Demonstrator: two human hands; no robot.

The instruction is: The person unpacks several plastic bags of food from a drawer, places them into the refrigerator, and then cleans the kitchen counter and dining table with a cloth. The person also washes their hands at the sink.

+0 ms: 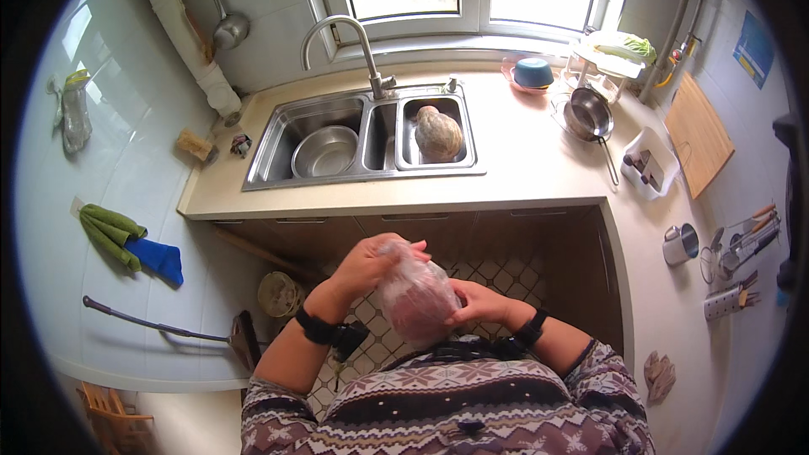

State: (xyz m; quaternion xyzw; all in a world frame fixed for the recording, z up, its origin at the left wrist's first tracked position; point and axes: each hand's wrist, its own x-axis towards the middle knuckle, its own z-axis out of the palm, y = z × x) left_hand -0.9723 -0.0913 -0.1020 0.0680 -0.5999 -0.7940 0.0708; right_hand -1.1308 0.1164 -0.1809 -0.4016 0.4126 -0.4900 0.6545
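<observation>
A clear plastic bag (pixel 414 300) with something pinkish-red inside, likely meat, hangs in front of my body over the tiled floor. My left hand (pixel 379 259) grips its gathered upper part. My right hand (pixel 483 303) holds the bag's right side, thumb in front; its other fingers are partly hidden. Beyond my hands a double-bowl steel sink (pixel 381 142) is set into the counter. A round metal basin (pixel 325 151) sits in the left bowl, and a large brownish squash (pixel 438 134) lies in the right one.
A curved faucet (pixel 366 44) rises behind the sink. On the right stand a saucepan (pixel 588 114), a white plastic bin (pixel 649 164), a metal mug (pixel 681 244) and a cutting board (pixel 698 133). At left are a broom (pixel 243 338) and a waste bin (pixel 278 294).
</observation>
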